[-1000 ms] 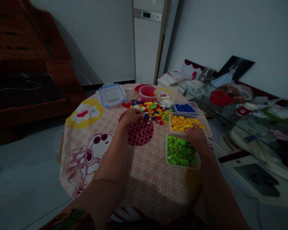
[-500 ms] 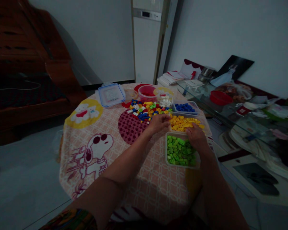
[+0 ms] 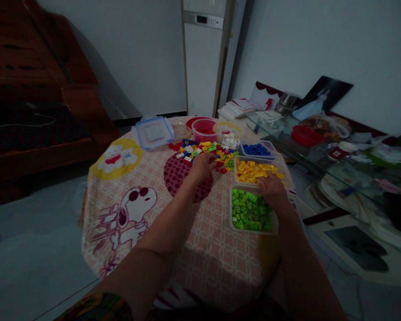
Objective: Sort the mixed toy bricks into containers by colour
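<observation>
My left hand (image 3: pixel 203 166) is over the near edge of a pile of mixed bricks (image 3: pixel 223 157), fingers apart, with nothing seen in it. Over the right part of a clear tub of yellow bricks (image 3: pixel 252 170) is my right hand (image 3: pixel 270 186). Its fingers are bent down at the bricks, and whether they pinch one is too small to tell. Nearer to me stands a tub of green bricks (image 3: pixel 251 210). Behind the yellow ones is a tub of blue bricks (image 3: pixel 255 150). White bricks (image 3: pixel 230 141) and a pink-rimmed round tub (image 3: pixel 204 129) with red pieces lie farther back.
A blue-edged clear lid (image 3: pixel 154 133) lies at the back left of the cloth-covered round table (image 3: pixel 214 249). To the right, a glass stand (image 3: pixel 324 165) bears a red bowl (image 3: pixel 307 136), papers and bags. A wooden bench (image 3: pixel 83 102) is at the left.
My left hand has moved left, from beside the yellow tub to the mixed pile. My right hand has stayed at the yellow bricks.
</observation>
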A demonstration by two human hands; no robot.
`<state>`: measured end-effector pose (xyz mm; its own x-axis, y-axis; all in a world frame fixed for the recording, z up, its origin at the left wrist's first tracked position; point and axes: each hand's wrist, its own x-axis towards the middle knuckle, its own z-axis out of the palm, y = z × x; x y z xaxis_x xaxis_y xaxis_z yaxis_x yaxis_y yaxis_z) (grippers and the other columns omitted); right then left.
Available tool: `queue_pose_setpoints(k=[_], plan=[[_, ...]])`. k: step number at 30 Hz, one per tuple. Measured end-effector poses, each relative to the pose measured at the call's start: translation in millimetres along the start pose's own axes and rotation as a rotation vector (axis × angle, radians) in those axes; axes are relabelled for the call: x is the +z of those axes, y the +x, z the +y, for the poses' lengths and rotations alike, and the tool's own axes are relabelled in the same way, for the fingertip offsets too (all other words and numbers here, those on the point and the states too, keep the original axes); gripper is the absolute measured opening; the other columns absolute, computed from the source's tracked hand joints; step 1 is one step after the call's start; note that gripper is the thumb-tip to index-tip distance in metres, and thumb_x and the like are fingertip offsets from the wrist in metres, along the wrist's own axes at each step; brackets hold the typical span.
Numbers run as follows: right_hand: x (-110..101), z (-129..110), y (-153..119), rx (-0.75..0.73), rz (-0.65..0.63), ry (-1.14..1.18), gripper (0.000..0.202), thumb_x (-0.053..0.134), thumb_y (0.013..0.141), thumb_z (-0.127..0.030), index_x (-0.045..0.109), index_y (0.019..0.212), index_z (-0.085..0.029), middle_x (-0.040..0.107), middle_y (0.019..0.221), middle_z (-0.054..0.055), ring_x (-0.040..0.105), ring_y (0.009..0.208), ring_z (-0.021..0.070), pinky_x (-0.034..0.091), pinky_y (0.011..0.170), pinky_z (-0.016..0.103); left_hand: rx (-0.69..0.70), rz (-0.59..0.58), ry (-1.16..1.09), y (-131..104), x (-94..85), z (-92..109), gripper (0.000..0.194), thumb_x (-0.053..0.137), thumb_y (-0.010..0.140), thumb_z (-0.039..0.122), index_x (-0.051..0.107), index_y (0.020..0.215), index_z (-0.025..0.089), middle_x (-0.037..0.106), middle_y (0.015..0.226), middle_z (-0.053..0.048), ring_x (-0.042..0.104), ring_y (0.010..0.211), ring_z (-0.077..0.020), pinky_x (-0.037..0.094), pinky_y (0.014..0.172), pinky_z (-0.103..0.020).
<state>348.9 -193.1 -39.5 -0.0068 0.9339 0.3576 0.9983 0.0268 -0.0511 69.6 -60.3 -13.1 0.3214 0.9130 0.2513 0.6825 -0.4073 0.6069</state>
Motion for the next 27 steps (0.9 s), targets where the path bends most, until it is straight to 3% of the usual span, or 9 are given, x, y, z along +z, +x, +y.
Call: queue_pose_setpoints(k=[4, 10, 16, 20, 27], plan=[[3.6, 3.7, -0.7, -0.03, 0.009, 0.016, 0.044, 0.034, 0.104, -0.028, 0.075, 0.098, -0.016, 0.073, 0.114, 0.022, 0.062, 0.122, 0.0346, 0.045, 0.108, 0.053, -0.092, -0.016, 0.122, -1.6, -0.8, -14.6, 0.027, 0.061, 0.089, 0.017, 0.079, 0.108, 0.017, 0.08, 0.106, -0.009, 0.072, 0.099, -0.0226, 0.055, 0.093, -0.032], [1.5, 0.7, -1.1, 0.01, -0.044, -0.013, 0.043, 0.034, 0.105, -0.026, 0.074, 0.096, -0.015, 0.072, 0.119, 0.023, 0.059, 0.131, 0.034, 0.042, 0.112, 0.05, -0.128, -0.015, 0.235, -6.7, 18.9, -16.4, 0.036, 0.058, 0.087, 0.012, 0.078, 0.116, 0.018, 0.077, 0.118, -0.013, 0.07, 0.112, -0.0265, 0.054, 0.096, -0.033], [-1.8, -2.5, -0.3, 0.056, -0.046, -0.028, 0.041, 0.035, 0.104, -0.027, 0.074, 0.097, -0.015, 0.067, 0.132, 0.024, 0.06, 0.127, 0.0344, 0.044, 0.109, 0.05, -0.177, -0.045, 0.267, -6.4, 19.5, -16.0, 0.026, 0.061, 0.084, 0.013, 0.078, 0.102, 0.018, 0.077, 0.109, -0.013, 0.071, 0.106, -0.0279, 0.054, 0.089, -0.033], [-4.9, -5.0, 0.5, 0.049, -0.05, -0.029, 0.044, 0.033, 0.105, -0.027, 0.074, 0.096, -0.014, 0.067, 0.129, 0.024, 0.063, 0.12, 0.033, 0.045, 0.107, 0.05, -0.167, -0.02, 0.185, -4.9, 16.6, -15.6, 0.018, 0.066, 0.083, 0.015, 0.078, 0.096, 0.016, 0.077, 0.102, -0.012, 0.071, 0.101, -0.0272, 0.053, 0.087, -0.033], [-8.7, -8.1, 0.4, 0.054, -0.079, -0.06, 0.044, 0.033, 0.105, -0.026, 0.075, 0.097, -0.014, 0.068, 0.126, 0.023, 0.064, 0.117, 0.0308, 0.045, 0.108, 0.047, -0.081, 0.061, -0.217, -0.2, 19.7, -1.0, 0.016, 0.071, 0.08, 0.014, 0.077, 0.095, 0.015, 0.077, 0.087, -0.005, 0.069, 0.077, -0.0168, 0.054, 0.077, -0.028]])
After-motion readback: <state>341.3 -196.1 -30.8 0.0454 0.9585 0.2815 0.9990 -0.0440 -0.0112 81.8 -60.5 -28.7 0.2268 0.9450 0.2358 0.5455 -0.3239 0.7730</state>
